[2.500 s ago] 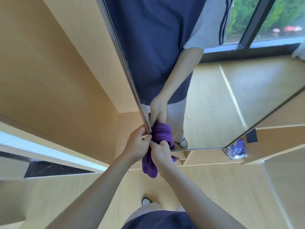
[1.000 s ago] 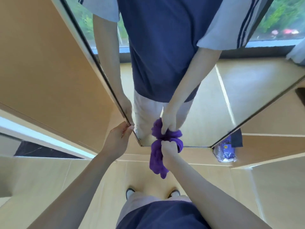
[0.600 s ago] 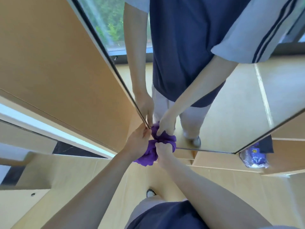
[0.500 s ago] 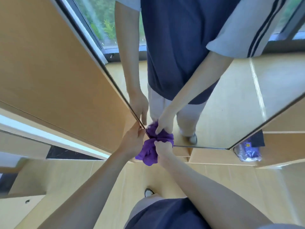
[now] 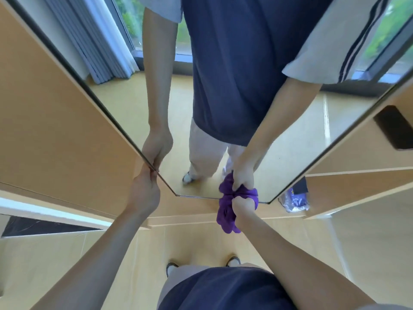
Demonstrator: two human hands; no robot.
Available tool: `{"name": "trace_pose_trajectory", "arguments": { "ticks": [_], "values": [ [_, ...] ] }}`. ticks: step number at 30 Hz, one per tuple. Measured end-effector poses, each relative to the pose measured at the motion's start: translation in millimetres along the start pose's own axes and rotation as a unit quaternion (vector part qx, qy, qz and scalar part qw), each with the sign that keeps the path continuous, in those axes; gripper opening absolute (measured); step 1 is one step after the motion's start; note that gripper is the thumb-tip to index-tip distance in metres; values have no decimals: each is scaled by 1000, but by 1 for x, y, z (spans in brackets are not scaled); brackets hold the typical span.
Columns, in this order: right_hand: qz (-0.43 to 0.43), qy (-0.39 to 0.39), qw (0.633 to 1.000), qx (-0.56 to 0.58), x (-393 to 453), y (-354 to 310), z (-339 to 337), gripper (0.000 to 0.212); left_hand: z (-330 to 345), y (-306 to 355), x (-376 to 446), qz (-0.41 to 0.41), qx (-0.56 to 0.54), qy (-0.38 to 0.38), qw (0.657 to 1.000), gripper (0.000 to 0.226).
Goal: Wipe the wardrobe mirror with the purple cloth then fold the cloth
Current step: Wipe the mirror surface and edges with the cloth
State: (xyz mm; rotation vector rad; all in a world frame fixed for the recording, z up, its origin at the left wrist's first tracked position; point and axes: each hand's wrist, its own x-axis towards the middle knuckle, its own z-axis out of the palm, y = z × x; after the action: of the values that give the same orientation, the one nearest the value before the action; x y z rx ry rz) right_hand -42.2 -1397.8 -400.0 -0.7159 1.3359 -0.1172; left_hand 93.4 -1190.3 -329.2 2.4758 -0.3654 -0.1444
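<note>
Pale wood wardrobe panels [image 5: 55, 121] fill the left, and the wardrobe mirror [image 5: 134, 97] swings out from them, showing curtain and window in its glass. On the left edge of that mirror the left hand [image 5: 144, 193] pinches the frame, fingers closed on it. Half a second back it sat right beside the cloth; now the hands are well apart, the left one steadying the door. Over to the right, the right hand [image 5: 244, 205] is clamped on the purple cloth [image 5: 226, 209], bunched in a wad and pressed to the mirror's bottom edge near the right corner, having slid across from the left corner. Looks like the wipe is finishing along the bottom; folding is not yet begun.
</note>
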Motion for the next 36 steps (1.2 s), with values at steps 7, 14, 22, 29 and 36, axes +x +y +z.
{"name": "trace_pose_trajectory", "arguments": {
  "ticks": [7,14,22,29,36],
  "values": [
    [-30,41,999,5,6,0,-19,34,2,-1,-7,-17,-23,3,1000,21],
    [-26,46,996,-75,18,-12,-41,26,4,-3,-20,-15,-18,13,1000,24],
    [-108,121,983,-89,26,-14,-40,53,5,-9,-36,0,-24,23,999,24],
    [-216,184,949,-138,5,-29,-41,27,6,-8,-39,3,-21,34,999,28],
    [-166,173,952,-192,11,-12,-43,39,1,-8,-38,-4,-22,14,1000,17]
  ]
}}
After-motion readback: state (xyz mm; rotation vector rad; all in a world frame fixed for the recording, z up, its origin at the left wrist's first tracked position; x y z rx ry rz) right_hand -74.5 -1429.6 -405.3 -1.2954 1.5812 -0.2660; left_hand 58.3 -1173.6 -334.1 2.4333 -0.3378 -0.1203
